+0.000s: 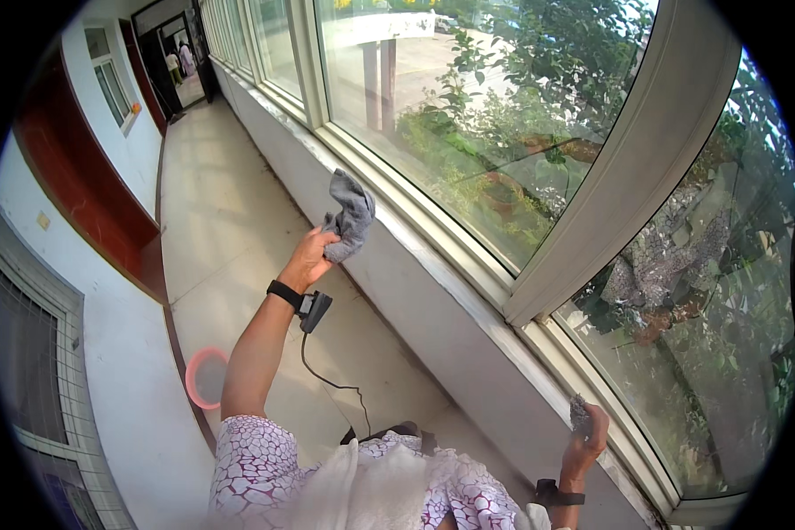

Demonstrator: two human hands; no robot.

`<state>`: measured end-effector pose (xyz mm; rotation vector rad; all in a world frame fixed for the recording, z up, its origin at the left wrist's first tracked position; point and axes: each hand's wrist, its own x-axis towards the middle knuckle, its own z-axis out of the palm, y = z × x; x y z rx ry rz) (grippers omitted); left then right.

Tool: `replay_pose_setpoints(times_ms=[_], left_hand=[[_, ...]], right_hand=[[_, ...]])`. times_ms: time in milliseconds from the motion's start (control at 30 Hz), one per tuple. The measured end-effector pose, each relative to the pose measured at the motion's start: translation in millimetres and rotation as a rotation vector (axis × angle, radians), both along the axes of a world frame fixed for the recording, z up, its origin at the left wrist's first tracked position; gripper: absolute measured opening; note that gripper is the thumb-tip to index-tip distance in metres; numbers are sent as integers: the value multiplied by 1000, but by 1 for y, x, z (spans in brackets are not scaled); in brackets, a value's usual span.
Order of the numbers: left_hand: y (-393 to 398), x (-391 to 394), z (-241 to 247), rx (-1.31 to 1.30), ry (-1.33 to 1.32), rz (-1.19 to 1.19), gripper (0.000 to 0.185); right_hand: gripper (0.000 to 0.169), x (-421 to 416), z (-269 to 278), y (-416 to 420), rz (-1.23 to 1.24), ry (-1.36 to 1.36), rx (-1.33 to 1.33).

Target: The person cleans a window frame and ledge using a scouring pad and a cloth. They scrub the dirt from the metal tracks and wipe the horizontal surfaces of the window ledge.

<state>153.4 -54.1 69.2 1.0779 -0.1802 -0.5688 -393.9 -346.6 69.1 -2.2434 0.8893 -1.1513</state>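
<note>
My left hand (311, 253) grips a crumpled grey cloth (351, 222), held out in front of me beside the window sill. The cloth's free end sticks up above my fingers. Close to my body on the right, my right hand (589, 434) holds a small grey scourer (579, 416) that looks like steel wool, right by the ledge. The window sill (430, 255) is narrow and pale, with worn, whitish patches along it. Above it stand large framed panes (464, 152). Both wrists wear black straps, and a black box with a cable (331, 381) hangs at the left one.
A pink basin (191, 371) stands on the tiled floor (232, 252) at my left, partly hidden by my forearm. Along the corridor's left side run a white wall (122, 344), a dark red door (93, 179) and a barred window (30, 351). People (185, 59) are visible through the far doorway.
</note>
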Motion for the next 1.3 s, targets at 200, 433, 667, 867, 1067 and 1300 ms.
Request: replay_pose_setpoints(times_ms=[200,433,667,867,1067,1300], left_hand=[[-51,48,-8,-17,-91,-4,58],[-97,68,-50,60,-182,2,53],[-140,58,-113,1121,-1292,322,53],[-143,66,-130,1104,-1351,366,41],[-154,43,-130,1018,-1347,291,33],[-178,-68,-120,916,-1417,240,33]], right_hand=[[51,-28,4,5,-106,41,48],[48,-39,5,14,-168,122,9],[53,-41,7,18,-189,174,29],[53,-58,9,20,-242,199,61],[52,-78,3,14,-275,143,115],[52,-116,-17,-6,-201,46,115]])
